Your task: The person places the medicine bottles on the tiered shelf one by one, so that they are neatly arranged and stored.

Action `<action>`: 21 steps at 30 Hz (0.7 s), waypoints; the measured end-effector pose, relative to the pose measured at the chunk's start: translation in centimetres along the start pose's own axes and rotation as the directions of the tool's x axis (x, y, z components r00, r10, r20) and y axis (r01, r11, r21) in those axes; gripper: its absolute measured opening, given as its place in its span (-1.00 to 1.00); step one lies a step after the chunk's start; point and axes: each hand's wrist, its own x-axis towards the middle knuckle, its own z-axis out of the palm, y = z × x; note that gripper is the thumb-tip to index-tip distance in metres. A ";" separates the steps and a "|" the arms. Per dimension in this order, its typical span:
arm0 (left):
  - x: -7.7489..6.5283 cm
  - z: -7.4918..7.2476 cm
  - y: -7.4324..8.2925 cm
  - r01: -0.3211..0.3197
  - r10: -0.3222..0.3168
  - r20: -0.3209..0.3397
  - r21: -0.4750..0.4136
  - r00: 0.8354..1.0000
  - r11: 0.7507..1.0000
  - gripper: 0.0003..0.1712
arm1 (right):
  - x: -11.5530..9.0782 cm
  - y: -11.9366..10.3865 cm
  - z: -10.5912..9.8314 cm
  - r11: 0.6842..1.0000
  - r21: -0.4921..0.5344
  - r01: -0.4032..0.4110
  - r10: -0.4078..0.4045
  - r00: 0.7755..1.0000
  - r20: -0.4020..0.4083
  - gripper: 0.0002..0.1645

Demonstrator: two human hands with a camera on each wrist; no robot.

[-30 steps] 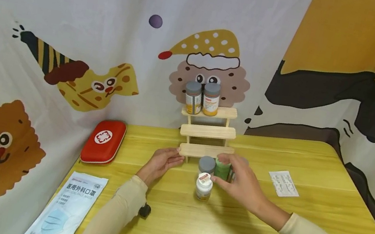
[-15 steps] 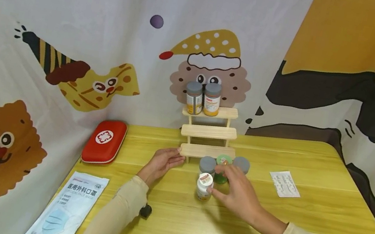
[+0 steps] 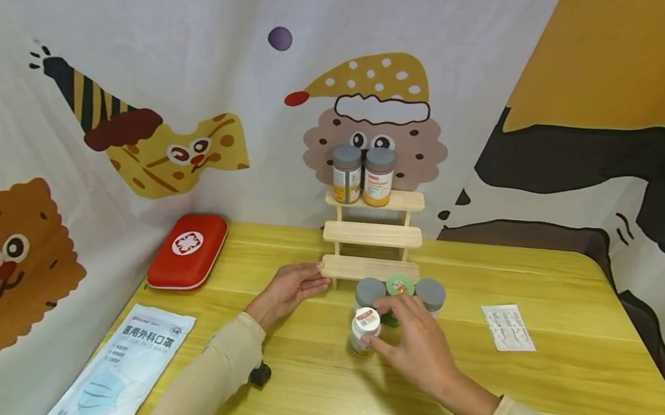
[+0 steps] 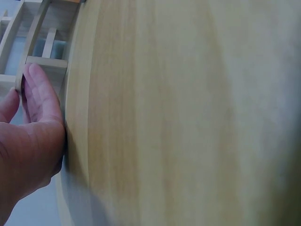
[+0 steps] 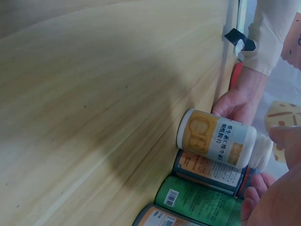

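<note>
A white pill bottle [image 3: 364, 332] with an orange-and-white label stands in front of a row of jars. My right hand [image 3: 421, 346] is around its upper part, thumb by its near side and fingers behind the cap; firm contact cannot be made out. Behind it are a grey-lidded jar [image 3: 369, 293], a green jar [image 5: 200, 200] and another grey-lidded jar [image 3: 430, 295]. My left hand [image 3: 287, 292] holds the left end of the lowest step of a wooden three-step rack [image 3: 374, 234], thumb and fingers on either side in the left wrist view.
Two grey-lidded jars [image 3: 346, 174] stand on the rack's top step. At left are a red first-aid case [image 3: 187, 252] and a face mask packet [image 3: 120, 370]. A printed paper slip [image 3: 508, 327] lies at right. A patterned curtain [image 3: 220, 10] hangs behind the table.
My right hand has moved from over the green jar toward the white pill bottle, uncovering the right grey-lidded jar. The left hand stays at the rack.
</note>
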 end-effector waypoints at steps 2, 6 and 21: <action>0.0 0.0 0.0 0.002 -0.002 0.001 0.004 1.000 1.000 -0.48 | 0.0 0.0 0.1 1.000 -0.006 0.002 -0.002 1.000 -0.003 -0.33; 0.0 0.0 0.0 0.005 -0.005 0.003 0.005 1.000 1.000 -0.47 | 0.1 0.1 0.5 1.000 -0.005 0.009 -0.009 1.000 -0.005 -0.39; -0.1 0.0 0.0 0.013 -0.013 0.009 -0.006 1.000 1.000 -0.52 | 0.0 0.4 1.0 0.996 0.052 0.067 -0.063 0.996 -0.063 -0.48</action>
